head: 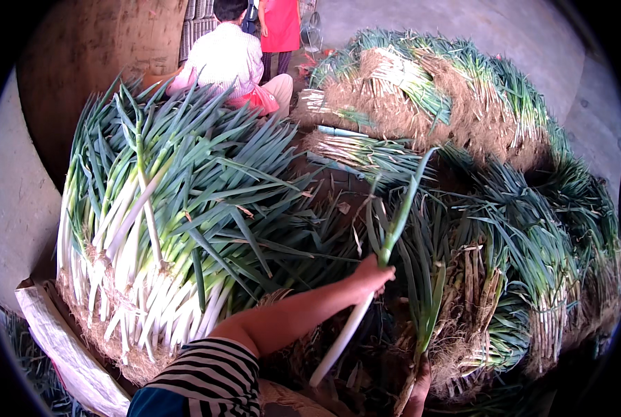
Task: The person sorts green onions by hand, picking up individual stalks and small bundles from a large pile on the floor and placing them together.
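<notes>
My left hand (370, 276) grips a peeled green onion (344, 336) around its middle. The onion's clean white shank slants down towards me, and its green leaf points up and away. Lower and to the right, my right hand (420, 383) holds a second green onion (424, 339) near its base, with brown, dry skin at the lower end. Part of this hand is cut off by the bottom of the view. On my left stands a big heap of green onions with clean white shanks (149, 292), their hairy roots turned towards me.
Unpeeled green onion bundles (548, 313) with brownish shanks stand to the right. A larger root-covered pile (409, 104) lies farther back. A person in a light shirt (227, 57) sits beyond the left heap; another in a red apron (281, 26) stands behind. A wooden board (96, 78) rises at left.
</notes>
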`<act>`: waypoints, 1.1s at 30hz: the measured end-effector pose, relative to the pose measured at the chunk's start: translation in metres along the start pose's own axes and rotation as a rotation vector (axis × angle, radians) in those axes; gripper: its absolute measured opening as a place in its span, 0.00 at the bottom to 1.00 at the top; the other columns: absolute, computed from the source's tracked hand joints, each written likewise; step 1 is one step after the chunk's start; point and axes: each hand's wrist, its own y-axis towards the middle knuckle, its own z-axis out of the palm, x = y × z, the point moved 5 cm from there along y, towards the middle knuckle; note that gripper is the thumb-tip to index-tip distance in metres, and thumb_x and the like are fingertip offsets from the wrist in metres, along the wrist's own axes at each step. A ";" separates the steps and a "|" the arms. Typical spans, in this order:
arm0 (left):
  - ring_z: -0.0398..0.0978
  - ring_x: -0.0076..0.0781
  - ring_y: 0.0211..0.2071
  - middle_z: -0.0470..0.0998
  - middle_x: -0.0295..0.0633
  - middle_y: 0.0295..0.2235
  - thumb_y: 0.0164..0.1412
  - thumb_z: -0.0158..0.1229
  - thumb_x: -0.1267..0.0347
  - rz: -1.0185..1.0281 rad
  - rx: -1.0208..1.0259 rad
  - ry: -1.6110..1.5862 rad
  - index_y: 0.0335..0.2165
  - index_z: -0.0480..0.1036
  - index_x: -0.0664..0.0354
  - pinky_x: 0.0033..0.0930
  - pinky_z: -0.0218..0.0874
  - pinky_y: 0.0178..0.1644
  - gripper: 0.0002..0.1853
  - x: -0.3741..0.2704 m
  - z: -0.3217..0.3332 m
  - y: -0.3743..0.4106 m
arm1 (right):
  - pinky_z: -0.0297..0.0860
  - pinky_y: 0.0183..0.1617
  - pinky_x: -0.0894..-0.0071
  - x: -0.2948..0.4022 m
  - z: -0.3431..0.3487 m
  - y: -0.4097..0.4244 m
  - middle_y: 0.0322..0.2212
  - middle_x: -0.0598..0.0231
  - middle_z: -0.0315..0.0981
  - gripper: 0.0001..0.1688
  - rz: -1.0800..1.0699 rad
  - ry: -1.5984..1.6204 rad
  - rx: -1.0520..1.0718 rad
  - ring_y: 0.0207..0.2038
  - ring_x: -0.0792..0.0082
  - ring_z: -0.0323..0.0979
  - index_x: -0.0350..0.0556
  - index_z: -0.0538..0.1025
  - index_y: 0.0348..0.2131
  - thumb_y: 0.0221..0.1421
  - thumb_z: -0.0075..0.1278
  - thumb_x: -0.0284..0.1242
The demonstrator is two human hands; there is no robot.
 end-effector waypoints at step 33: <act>0.70 0.36 0.37 0.67 0.51 0.38 0.45 0.51 0.69 -0.300 -1.283 1.646 0.43 0.54 0.63 0.35 0.62 0.37 0.26 -0.121 -0.415 -0.175 | 0.61 0.17 0.81 -0.003 0.009 -0.013 0.23 0.69 0.62 0.22 -0.104 -0.197 0.008 0.18 0.78 0.61 0.45 0.62 0.42 0.45 0.47 0.29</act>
